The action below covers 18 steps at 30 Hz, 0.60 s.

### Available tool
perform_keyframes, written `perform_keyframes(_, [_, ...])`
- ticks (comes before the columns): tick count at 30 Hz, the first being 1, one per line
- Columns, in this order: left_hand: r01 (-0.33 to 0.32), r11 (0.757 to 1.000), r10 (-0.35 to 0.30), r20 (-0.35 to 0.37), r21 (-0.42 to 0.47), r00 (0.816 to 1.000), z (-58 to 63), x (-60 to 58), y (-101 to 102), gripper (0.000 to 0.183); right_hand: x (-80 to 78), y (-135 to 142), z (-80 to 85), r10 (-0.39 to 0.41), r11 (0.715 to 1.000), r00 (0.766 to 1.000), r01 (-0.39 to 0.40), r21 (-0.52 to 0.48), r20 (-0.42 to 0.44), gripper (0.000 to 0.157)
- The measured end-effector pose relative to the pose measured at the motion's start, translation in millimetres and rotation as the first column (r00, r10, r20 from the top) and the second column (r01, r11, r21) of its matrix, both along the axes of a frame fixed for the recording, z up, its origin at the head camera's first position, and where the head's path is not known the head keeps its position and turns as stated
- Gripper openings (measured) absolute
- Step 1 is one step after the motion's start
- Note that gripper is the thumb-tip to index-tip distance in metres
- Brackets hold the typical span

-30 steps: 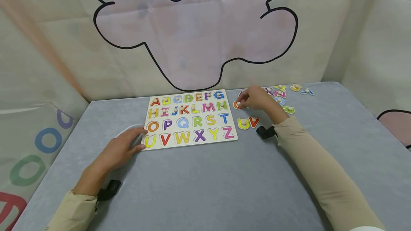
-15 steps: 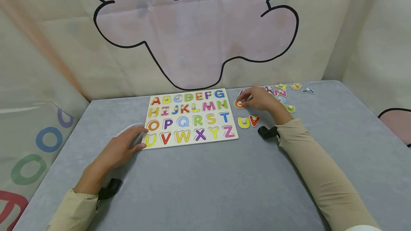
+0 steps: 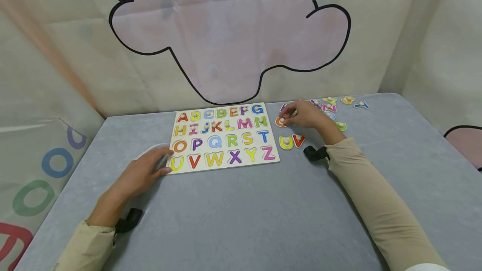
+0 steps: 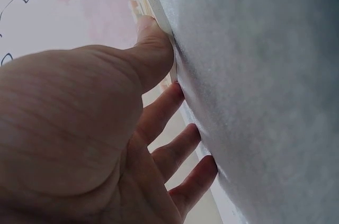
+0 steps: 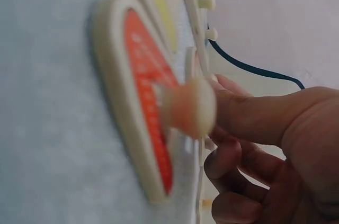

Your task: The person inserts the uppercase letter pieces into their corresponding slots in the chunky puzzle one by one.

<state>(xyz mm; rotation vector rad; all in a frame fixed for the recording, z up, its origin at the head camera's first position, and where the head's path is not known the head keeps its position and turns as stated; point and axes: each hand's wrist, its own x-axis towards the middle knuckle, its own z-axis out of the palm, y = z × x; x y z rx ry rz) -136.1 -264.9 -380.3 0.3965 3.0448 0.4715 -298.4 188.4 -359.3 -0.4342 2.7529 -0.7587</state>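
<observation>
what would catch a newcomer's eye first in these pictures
Probably the white alphabet board near the far edge of the grey table, crowded with brightly coloured letters. Behind it, a big black-outlined cartoon shape fills much of the backdrop. In the right wrist view, the red V piece looms large, while the head view shows the right grip at the orange O piece.

Before you lies the white letter board, with its two upper rows filled. Just right of it, you pinch the orange O piece.
</observation>
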Motion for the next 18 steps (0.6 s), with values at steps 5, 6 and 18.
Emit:
perform_keyframes(5, [-0.005,1.000,0.005,0.006,0.006,1.000,-0.5,1.0,0,0.048,-0.8,-1,-1.9,0.019,1.000,1.000,-0.019,0.007,-0.013,0.021])
perform_keyframes(6, [-0.006,1.000,0.006,0.007,0.006,1.000,-0.5,0.9,0,0.048,-0.1,-2,-1.4,0.021,1.000,1.000,-0.020,0.012,-0.018,0.021])
perform_keyframes(18, [-0.019,0.999,0.018,0.020,0.039,1.000,0.9,-0.2,0,0.045,13.8,-64,18.9,0.161,0.987,0.985,-0.158,0.039,-0.069,0.016])
